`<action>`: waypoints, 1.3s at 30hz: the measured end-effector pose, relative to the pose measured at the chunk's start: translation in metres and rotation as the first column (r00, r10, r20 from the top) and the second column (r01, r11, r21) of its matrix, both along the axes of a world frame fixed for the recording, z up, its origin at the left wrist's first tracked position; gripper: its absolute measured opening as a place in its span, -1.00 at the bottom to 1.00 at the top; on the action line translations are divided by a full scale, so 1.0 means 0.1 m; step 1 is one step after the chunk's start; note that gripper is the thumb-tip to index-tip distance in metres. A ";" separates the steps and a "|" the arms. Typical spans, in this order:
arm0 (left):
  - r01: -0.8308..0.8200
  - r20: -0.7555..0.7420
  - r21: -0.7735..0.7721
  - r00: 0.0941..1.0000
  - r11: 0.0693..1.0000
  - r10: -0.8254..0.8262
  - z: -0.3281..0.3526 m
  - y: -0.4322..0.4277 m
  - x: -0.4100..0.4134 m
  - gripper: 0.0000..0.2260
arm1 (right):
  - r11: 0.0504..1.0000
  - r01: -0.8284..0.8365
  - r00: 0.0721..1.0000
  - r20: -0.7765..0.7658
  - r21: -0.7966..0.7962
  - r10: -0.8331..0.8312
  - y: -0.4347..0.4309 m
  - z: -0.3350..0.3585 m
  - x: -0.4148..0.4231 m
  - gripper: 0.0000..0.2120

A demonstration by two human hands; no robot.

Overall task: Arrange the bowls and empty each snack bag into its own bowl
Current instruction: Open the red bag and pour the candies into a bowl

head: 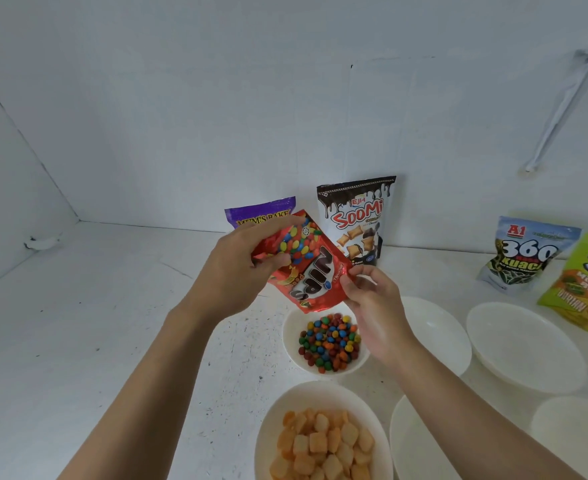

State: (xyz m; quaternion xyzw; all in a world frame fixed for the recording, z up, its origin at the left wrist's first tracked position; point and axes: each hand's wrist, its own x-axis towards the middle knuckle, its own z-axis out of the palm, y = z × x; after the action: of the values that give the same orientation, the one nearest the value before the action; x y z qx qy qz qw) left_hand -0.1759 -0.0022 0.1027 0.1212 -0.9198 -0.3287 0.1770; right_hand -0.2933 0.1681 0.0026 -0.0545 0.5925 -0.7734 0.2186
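Observation:
My left hand [240, 268] grips the upper end of a red Nips candy bag [306, 268], which is turned upside down. My right hand [372, 299] pinches the bag's lower right corner. Directly below sits a white bowl [290, 344] holding colourful coated candies [329, 342]. Nearer to me, a second white bowl [268, 427] is filled with pale orange pillow-shaped snacks [323, 445]. Empty white bowls stand to the right: one behind my right wrist [438, 334], one further right [524, 344], and two at the bottom right [410, 441] [576, 434].
Against the white back wall stand a purple Mum's Bake bag [261, 213] and a Soomi cereal bag [354, 220]. At the right stand a 360 Kuaci bag [524, 258] and a green Mini Bites bag [587, 289]. Everything rests on a white speckled counter [112, 323].

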 end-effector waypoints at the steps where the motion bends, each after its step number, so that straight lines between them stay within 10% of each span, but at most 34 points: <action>1: -0.012 -0.008 0.005 1.000 1.000 0.012 -0.01 0.00 0.00 -0.57 | 1.000 0.000 1.000 -0.005 0.021 0.001 0.00 -0.02 0.00 -0.90; 9: -0.040 -0.004 0.050 0.999 0.998 0.041 -0.21 0.05 0.02 -0.59 | 0.972 -0.016 1.000 -0.001 0.235 0.017 -0.01 -0.20 0.02 -0.84; 15: -0.079 -0.077 0.110 0.993 0.991 0.087 -0.26 -0.07 0.05 -0.63 | 0.939 0.095 0.965 -0.261 0.331 -0.006 -0.04 0.00 0.09 -0.59; 19: 0.054 -0.052 -0.023 0.997 0.998 -0.055 -0.27 -0.10 0.10 -0.58 | 0.919 0.045 0.775 -0.594 0.391 0.215 -0.05 0.12 0.08 -0.71; 27: 0.135 -0.089 -0.092 0.986 0.987 -0.143 -0.23 -0.05 0.11 -0.60 | 0.855 -0.180 0.618 -0.620 0.486 0.483 -0.03 0.26 0.02 -0.82; 39: -0.005 -0.001 -0.215 1.000 0.977 0.005 -0.11 -0.02 0.04 -0.74 | 0.903 -0.018 0.583 -0.729 0.429 0.358 -0.08 0.16 0.06 -0.90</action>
State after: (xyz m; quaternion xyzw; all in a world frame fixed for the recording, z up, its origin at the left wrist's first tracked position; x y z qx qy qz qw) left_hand -0.1720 -0.0046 0.0912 0.1037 -0.9496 -0.2269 0.1900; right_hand -0.2871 0.1602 0.0184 -0.4126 0.7540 -0.5106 0.0211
